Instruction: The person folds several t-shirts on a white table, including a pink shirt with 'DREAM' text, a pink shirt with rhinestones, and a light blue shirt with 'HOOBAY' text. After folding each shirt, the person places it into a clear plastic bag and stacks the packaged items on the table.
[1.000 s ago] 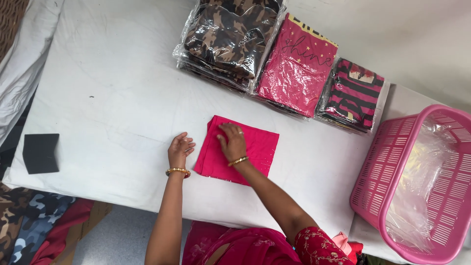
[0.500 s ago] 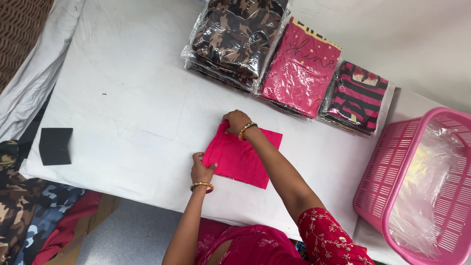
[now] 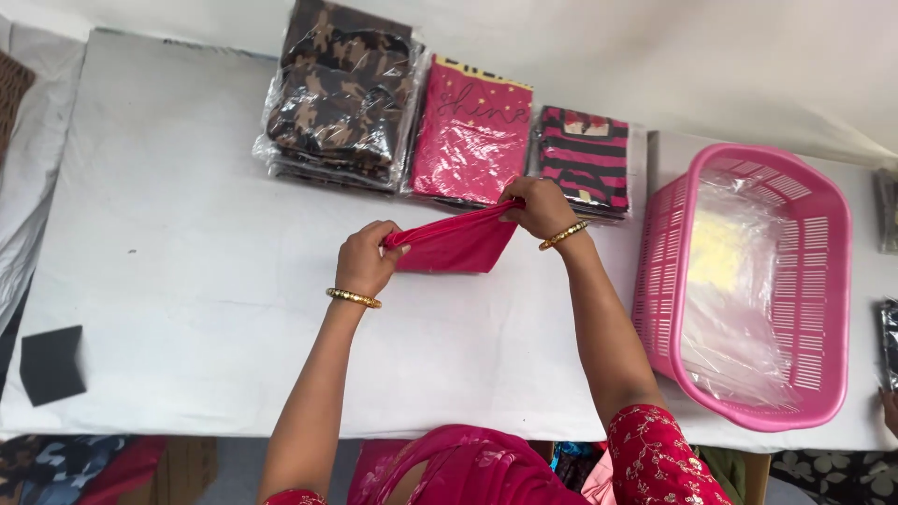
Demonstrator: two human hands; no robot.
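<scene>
Garment packing station, small workshop or stockroom. Evidence: one long table (image 3: 187, 281) under a white cloth, used as the work surface. Along the table's far edge, three stacks of folded clothing sealed in clear plastic: camouflage-print stack (image 3: 341, 98), pink stack (image 3: 472, 131), pink-and-black striped stack (image 3: 587, 159). At the table's right end, a pink slatted plastic basket (image 3: 823, 309) lined with clear bags. Below the table's near edge, more loose fabric (image 3: 84, 468) lies heaped.
</scene>
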